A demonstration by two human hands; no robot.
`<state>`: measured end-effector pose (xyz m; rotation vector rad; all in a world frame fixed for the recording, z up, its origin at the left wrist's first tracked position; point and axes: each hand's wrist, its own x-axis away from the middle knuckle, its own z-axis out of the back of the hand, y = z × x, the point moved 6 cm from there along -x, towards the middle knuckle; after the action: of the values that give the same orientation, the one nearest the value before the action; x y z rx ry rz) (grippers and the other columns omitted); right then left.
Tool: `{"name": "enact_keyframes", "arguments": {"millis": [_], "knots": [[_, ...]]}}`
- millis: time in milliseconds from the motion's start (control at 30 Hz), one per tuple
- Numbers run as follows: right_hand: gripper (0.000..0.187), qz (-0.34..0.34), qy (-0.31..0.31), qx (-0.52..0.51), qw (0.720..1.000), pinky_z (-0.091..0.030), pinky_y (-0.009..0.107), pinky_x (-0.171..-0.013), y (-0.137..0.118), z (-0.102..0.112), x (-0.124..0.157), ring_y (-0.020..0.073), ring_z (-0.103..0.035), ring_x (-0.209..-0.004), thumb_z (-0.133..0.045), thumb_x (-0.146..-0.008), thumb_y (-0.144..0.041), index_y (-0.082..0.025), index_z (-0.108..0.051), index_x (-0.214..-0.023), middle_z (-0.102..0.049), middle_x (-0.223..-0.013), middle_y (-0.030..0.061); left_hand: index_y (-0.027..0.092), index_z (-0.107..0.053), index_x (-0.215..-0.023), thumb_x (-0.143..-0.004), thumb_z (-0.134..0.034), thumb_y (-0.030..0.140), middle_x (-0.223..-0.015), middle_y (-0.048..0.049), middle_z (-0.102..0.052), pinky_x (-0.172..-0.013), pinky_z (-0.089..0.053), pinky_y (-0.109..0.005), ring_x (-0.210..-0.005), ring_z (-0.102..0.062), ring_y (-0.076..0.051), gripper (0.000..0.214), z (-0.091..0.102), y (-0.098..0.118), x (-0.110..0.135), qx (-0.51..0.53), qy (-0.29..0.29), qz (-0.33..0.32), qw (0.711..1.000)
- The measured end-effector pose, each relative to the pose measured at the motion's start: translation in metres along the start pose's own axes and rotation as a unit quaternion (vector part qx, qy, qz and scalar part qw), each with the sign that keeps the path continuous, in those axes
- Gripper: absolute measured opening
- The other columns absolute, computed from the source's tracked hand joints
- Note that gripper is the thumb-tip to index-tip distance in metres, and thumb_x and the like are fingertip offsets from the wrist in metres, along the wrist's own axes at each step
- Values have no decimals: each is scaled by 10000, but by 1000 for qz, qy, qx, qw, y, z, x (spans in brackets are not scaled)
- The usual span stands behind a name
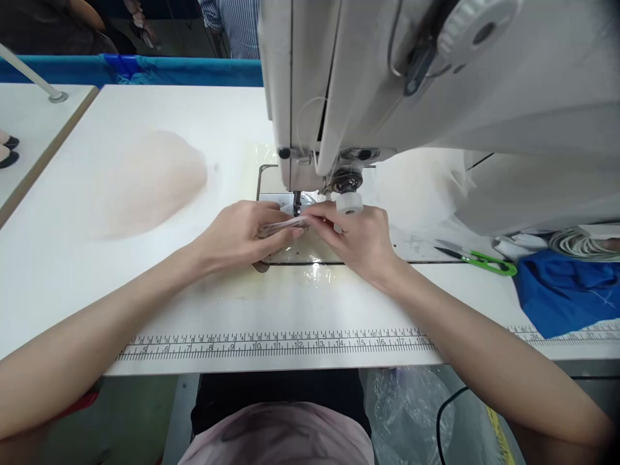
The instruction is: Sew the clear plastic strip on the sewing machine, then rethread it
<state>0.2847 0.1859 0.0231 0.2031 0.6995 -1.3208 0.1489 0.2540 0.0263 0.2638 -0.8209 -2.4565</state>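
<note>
A narrow folded strip of thin, whitish, see-through fabric [281,227] is stretched between my hands, just in front of the presser foot [297,203] of a white sewing machine [310,97]. My left hand [242,234] pinches its left part between thumb and fingers. On the other side, my right hand [362,242] grips the strip's right end with thumb and forefinger, close beside the foot. The metal needle plate [285,257] lies beneath both hands. The needle tip and the fabric's far edge are hidden from me.
Green-handled scissors [489,261] lie right of the machine bed, beside a blue cloth [564,287] and a coiled whitish bundle [586,243]. A printed ruler [290,343] runs along the table's front edge. A pale peach patch [162,184], unclear in kind, shows at left. People stand beyond.
</note>
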Motion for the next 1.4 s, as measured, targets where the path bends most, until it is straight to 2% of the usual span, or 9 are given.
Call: {"name": "enact_keyframes", "arguments": {"millis": [133,233,367,467,567,700,1100,1267,1400], "knots": [[403,19,2,-22,1000,-268,238,-450,-1,4,1,75,-448,-473,-464,-1011,-407,-204,-749,-812,-597,-555,-37,214,-755,-833,-963,-497,413,-620,10,-467,-484,-321,-259,-505,-422,-89,351,-1,-3,1,-21,3,-28,999],[275,77,-13,-34,996,-350,222,-505,-8,9,6,79,-558,-570,-527,-992,-317,-222,-746,-857,-688,-656,-52,235,-759,-875,-965,-512,375,-664,5,-524,-467,-311,-255,-503,-439,-87,298,-3,2,8,-126,54,-100,985],[207,160,-37,32,986,-417,271,-613,-25,15,12,133,-640,-773,-578,-941,-183,-198,-729,-801,-764,-906,-27,209,-729,-1021,-941,-561,296,-767,-25,-657,-465,-337,-277,-597,-528,-137,205,-12,28,29,-334,162,-254,893],[207,190,-42,79,978,-451,295,-684,-33,16,15,152,-657,-812,-579,-906,-97,-182,-719,-778,-767,-907,-10,178,-682,-1112,-922,-594,232,-1039,-42,-734,-624,-451,-322,-872,-635,-187,216,-20,38,38,-409,173,-276,852],[238,197,-45,87,976,-486,291,-789,-36,15,16,143,-675,-829,-557,-897,-46,-187,-718,-793,-768,-896,-10,173,-626,-1215,-935,-576,193,-1268,-55,-666,-901,-472,-411,-1231,-562,-240,285,-23,34,41,-410,131,-241,870],[244,200,-34,84,976,-509,304,-858,-36,15,17,145,-696,-844,-562,-875,-14,-187,-721,-810,-768,-953,1,174,-611,-1241,-945,-561,194,-1251,-67,-675,-1044,-425,-504,-1294,-535,-271,300,-22,29,43,-379,117,-235,888],[234,199,-34,94,975,-536,334,-968,-29,6,14,151,-702,-855,-548,-886,0,-158,-713,-832,-770,-946,22,226,-524,-1355,-991,-454,206,-1325,-64,-626,-1205,-223,-617,-1350,-482,-239,372,-18,15,31,-354,77,-181,914],[274,174,-49,94,979,-544,344,-951,-22,0,10,157,-699,-898,-520,-890,12,-176,-718,-872,-770,-947,16,225,-527,-1344,-1009,-430,242,-1324,-70,-627,-1190,-237,-616,-1327,-507,-238,349,-16,11,25,-371,92,-172,908],[192,185,-46,96,977,-548,358,-943,-24,0,13,178,-698,-904,-560,-910,-75,-148,-728,-970,-770,-956,41,201,-533,-1325,-1000,-431,194,-1318,-57,-632,-1180,-276,-569,-1319,-515,-222,341,-20,13,34,-373,106,-185,903]]}}
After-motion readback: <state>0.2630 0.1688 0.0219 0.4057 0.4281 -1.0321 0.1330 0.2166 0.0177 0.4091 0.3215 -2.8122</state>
